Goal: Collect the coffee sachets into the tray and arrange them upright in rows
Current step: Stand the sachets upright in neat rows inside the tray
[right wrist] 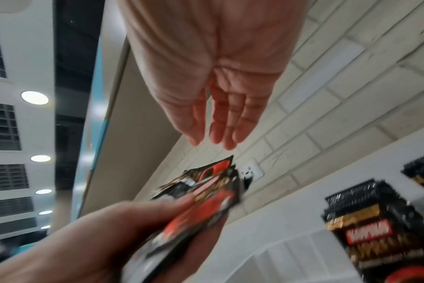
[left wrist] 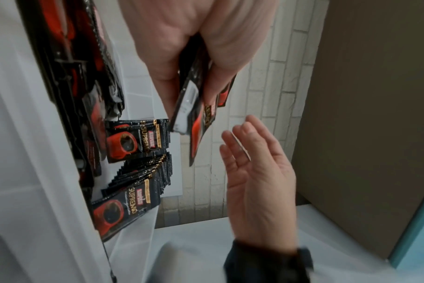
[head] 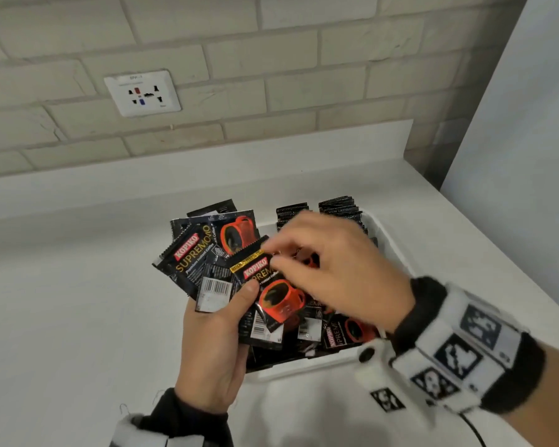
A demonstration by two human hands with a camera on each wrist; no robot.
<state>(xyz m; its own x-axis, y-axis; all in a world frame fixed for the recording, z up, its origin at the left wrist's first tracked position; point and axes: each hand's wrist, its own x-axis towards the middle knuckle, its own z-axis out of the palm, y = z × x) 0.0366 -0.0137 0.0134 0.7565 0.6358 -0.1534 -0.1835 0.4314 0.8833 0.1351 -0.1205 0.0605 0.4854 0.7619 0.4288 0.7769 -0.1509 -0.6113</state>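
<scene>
While my left hand (head: 213,337) gripped the fanned sachets (head: 207,262), long axes pointing away, my right hand (head: 329,269), fingers relaxed and empty, hovered just right of them, above the tray (head: 391,243).

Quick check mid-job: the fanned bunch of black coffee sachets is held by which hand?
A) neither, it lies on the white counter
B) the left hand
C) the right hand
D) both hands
B: the left hand grips the fanned bunch of black coffee sachets above the white plastic tray; the right hand has open fingers and grips nothing.

Head looks down; wrists close; sachets (head: 207,256) shared.
</scene>
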